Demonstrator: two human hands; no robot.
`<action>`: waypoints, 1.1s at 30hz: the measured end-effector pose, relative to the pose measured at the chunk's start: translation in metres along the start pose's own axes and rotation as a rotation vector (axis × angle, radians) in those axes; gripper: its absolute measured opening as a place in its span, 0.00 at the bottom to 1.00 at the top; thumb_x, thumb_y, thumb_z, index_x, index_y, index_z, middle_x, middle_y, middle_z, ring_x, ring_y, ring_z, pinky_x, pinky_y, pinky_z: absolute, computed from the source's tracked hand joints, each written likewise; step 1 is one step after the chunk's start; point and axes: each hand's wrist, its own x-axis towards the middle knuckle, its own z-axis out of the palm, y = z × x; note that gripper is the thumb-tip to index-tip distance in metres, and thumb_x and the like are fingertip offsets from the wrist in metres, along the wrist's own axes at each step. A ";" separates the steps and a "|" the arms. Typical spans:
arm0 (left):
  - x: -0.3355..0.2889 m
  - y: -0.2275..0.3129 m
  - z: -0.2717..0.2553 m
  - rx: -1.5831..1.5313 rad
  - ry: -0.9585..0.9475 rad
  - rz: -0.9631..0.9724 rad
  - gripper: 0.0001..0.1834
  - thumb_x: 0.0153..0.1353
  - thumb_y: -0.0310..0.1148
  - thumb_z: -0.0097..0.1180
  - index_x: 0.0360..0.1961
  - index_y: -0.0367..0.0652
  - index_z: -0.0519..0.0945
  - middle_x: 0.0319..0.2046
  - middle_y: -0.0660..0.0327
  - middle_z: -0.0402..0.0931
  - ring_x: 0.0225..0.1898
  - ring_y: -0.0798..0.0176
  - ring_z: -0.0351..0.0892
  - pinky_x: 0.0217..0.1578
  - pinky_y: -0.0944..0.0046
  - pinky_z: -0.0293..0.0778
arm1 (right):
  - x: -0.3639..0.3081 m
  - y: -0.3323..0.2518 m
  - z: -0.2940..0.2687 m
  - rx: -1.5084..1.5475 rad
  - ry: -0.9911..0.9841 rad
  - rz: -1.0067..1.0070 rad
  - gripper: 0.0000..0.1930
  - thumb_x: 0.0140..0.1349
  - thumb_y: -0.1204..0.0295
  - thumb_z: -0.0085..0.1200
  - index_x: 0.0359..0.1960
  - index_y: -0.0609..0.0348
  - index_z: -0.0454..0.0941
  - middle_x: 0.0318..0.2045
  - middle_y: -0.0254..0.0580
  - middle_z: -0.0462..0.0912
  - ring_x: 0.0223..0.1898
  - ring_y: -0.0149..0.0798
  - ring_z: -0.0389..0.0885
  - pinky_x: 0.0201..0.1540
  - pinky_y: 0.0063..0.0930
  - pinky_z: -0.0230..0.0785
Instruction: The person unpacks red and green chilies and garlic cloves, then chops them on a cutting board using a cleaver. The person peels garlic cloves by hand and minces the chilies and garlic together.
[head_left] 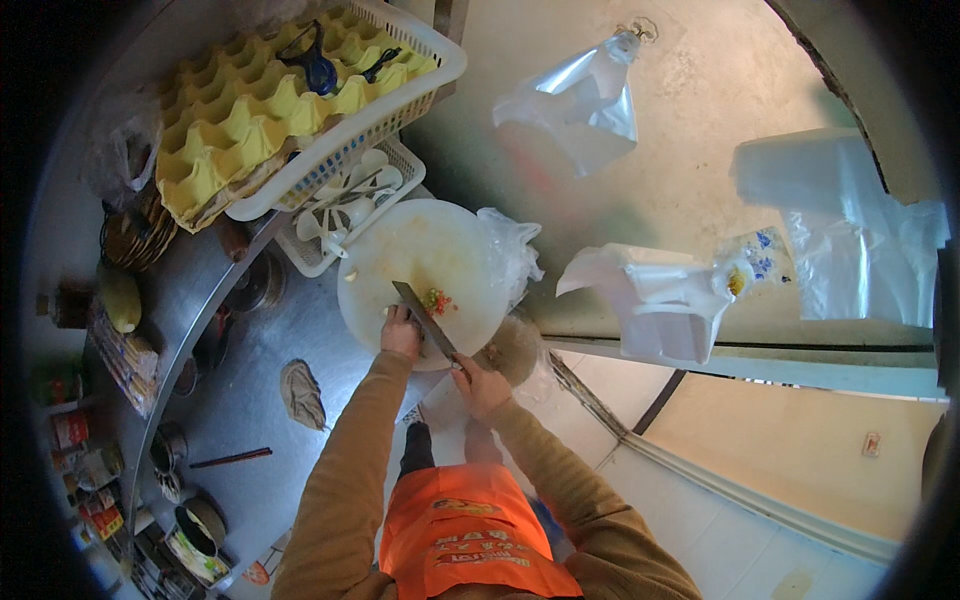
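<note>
A round white cutting board (pixel 375 245) stands on the metal counter. My right hand (pixel 482 387) is closed around the handle of a kitchen knife (pixel 424 318), whose dark blade slants up and left over the board. Just left of the blade, my left hand (pixel 402 334) rests on the board's near edge with its fingers curled. Whatever those fingers press on is hidden. Small chopped red and green pieces (pixel 439 301), too small to name surely, lie right of the blade. A few pale bits (pixel 350 275) sit near the board's left edge.
Behind the board are a white basket (pixel 300 255) of ladles and a larger basket (pixel 345 140) with yellow egg trays (pixel 255 105). A crumpled cloth (pixel 302 393) and chopsticks (pixel 231 457) lie on the counter (pixel 260 350). Plastic bags (pixel 650 290) hang at the right.
</note>
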 end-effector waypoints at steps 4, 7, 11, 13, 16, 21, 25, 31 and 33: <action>-0.003 0.003 -0.004 -0.008 0.063 0.007 0.11 0.46 0.29 0.62 0.34 0.43 0.87 0.46 0.54 0.77 0.51 0.47 0.73 0.51 0.54 0.77 | 0.020 0.002 0.002 0.043 0.003 -0.016 0.22 0.73 0.56 0.44 0.64 0.47 0.70 0.36 0.61 0.84 0.39 0.61 0.84 0.43 0.51 0.75; -0.004 0.002 -0.007 -0.059 0.054 -0.008 0.12 0.47 0.29 0.62 0.35 0.42 0.87 0.46 0.54 0.76 0.51 0.47 0.73 0.51 0.54 0.77 | 0.025 0.003 0.003 0.193 0.147 -0.101 0.22 0.72 0.55 0.44 0.65 0.46 0.70 0.36 0.61 0.84 0.38 0.61 0.84 0.42 0.53 0.75; -0.002 -0.001 -0.005 -0.052 0.091 0.027 0.13 0.47 0.29 0.61 0.36 0.41 0.85 0.45 0.54 0.76 0.50 0.46 0.73 0.50 0.53 0.76 | 0.004 0.002 0.007 -0.002 -0.002 -0.002 0.23 0.73 0.56 0.45 0.65 0.48 0.69 0.37 0.61 0.84 0.39 0.62 0.84 0.44 0.52 0.75; -0.002 -0.001 -0.003 -0.034 0.121 0.040 0.13 0.47 0.29 0.61 0.36 0.41 0.85 0.45 0.54 0.76 0.49 0.47 0.74 0.50 0.53 0.76 | 0.004 0.001 0.006 0.014 0.001 0.029 0.23 0.73 0.56 0.44 0.65 0.49 0.69 0.37 0.61 0.84 0.39 0.62 0.84 0.44 0.51 0.75; -0.004 0.000 -0.002 -0.036 0.136 0.016 0.12 0.47 0.29 0.61 0.35 0.41 0.85 0.44 0.54 0.76 0.49 0.47 0.74 0.50 0.53 0.76 | 0.017 -0.001 0.000 0.064 0.010 -0.008 0.23 0.72 0.56 0.45 0.65 0.49 0.69 0.37 0.60 0.85 0.39 0.62 0.84 0.45 0.50 0.75; -0.001 0.001 -0.007 -0.075 0.040 -0.040 0.11 0.48 0.28 0.60 0.35 0.41 0.86 0.45 0.55 0.76 0.50 0.49 0.73 0.51 0.55 0.76 | 0.007 -0.002 -0.002 0.081 0.040 -0.077 0.23 0.73 0.57 0.44 0.65 0.49 0.70 0.36 0.60 0.85 0.39 0.62 0.83 0.46 0.51 0.75; -0.002 -0.001 -0.009 -0.026 0.023 0.024 0.13 0.48 0.27 0.60 0.37 0.42 0.85 0.45 0.55 0.76 0.50 0.48 0.73 0.51 0.55 0.76 | 0.001 -0.002 0.001 0.042 0.004 -0.009 0.23 0.73 0.56 0.43 0.64 0.49 0.70 0.36 0.61 0.84 0.40 0.62 0.83 0.46 0.51 0.74; -0.003 0.000 -0.006 -0.034 0.082 -0.011 0.13 0.47 0.27 0.60 0.36 0.41 0.85 0.48 0.53 0.76 0.50 0.46 0.73 0.51 0.54 0.76 | 0.021 -0.005 -0.002 0.182 0.132 -0.089 0.23 0.73 0.55 0.44 0.65 0.48 0.69 0.36 0.61 0.84 0.39 0.63 0.83 0.45 0.53 0.75; -0.003 -0.001 -0.006 -0.096 0.063 -0.031 0.13 0.48 0.27 0.60 0.37 0.41 0.85 0.48 0.52 0.75 0.50 0.46 0.73 0.51 0.53 0.76 | 0.011 -0.005 -0.001 0.088 0.031 -0.040 0.22 0.73 0.56 0.44 0.65 0.47 0.69 0.37 0.61 0.84 0.39 0.63 0.83 0.45 0.53 0.75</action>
